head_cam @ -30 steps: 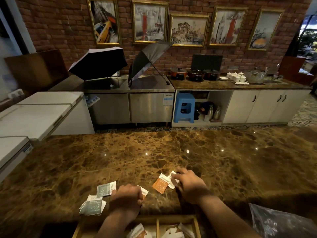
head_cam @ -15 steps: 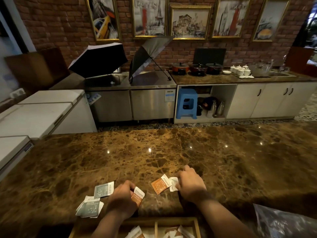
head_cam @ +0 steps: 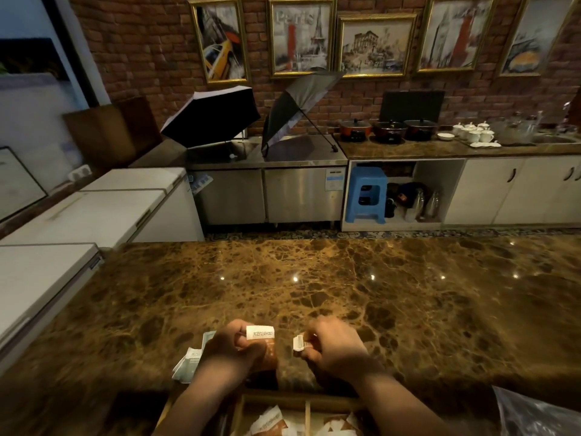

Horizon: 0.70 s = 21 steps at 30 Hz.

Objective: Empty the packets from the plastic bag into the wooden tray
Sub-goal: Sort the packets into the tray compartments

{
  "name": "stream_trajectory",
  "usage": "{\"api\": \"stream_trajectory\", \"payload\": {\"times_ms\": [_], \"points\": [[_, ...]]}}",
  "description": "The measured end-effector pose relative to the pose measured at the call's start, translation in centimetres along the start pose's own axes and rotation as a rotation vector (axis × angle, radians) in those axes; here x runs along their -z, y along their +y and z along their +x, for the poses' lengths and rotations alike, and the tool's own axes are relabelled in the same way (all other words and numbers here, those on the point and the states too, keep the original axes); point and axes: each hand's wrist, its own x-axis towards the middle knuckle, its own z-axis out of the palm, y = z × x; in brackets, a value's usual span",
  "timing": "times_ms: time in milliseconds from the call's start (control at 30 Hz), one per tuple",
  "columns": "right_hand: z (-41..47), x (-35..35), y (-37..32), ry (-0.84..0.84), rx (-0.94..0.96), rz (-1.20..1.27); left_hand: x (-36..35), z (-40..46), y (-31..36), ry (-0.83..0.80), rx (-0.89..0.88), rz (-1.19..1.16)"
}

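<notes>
My left hand [head_cam: 231, 347] is raised just above the marble counter [head_cam: 345, 294], shut on an orange packet [head_cam: 262, 344] with a white printed top. My right hand [head_cam: 334, 347] is shut on one or more packets [head_cam: 300, 343]; only a white edge and a bit of orange show. Several grey-green packets [head_cam: 190, 361] lie on the counter to the left, partly hidden by my left hand. The wooden tray [head_cam: 306, 401] sits at the bottom edge under my forearms, with orange and white packets in its compartments. The clear plastic bag [head_cam: 534, 416] lies at the bottom right.
The brown marble counter stretches far ahead and to both sides. White chest freezers [head_cam: 78, 221] stand to the left. Beyond the counter are steel cabinets with two open umbrellas, a blue stool [head_cam: 366, 198] and a back counter with pots and cups.
Both hands have lifted their packets off the counter and drawn nearer each other. The orange and white packets that lay by my right hand are now in its grip.
</notes>
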Motion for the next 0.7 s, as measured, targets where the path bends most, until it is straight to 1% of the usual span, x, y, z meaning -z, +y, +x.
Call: {"api": "stream_trajectory", "payload": {"times_ms": [33, 100, 200, 267, 400, 567, 700], "points": [[-0.1, -0.2, 0.0, -0.038, -0.009, 0.014, 0.3, -0.4, -0.2, -0.007, 0.009, -0.062], [-0.2, -0.1, 0.2, -0.046, -0.013, 0.046, 0.8, -1.5, -0.8, -0.022, 0.033, -0.150], [-0.2, 0.0, 0.7, -0.053, 0.018, 0.013, 0.8, -2.8, -1.6, -0.092, 0.029, -0.189], [-0.5, -0.3, 0.8, -0.055, 0.013, -0.019, 1.0, -3.6, -2.0, -0.142, 0.019, -0.170], [-1.5, -1.2, 0.9, 0.057, -0.036, 0.064, 1.2, -4.7, -2.4, -0.241, -0.037, -0.111], [-2.7, 0.0, 1.0, -0.008, -0.065, 0.182, 1.6, -5.6, -2.9, -0.308, -0.111, 0.005], [-4.2, 3.0, 0.2, -0.024, -0.054, 0.252, 1.3, -6.5, -3.0, -0.348, -0.143, 0.041]]}}
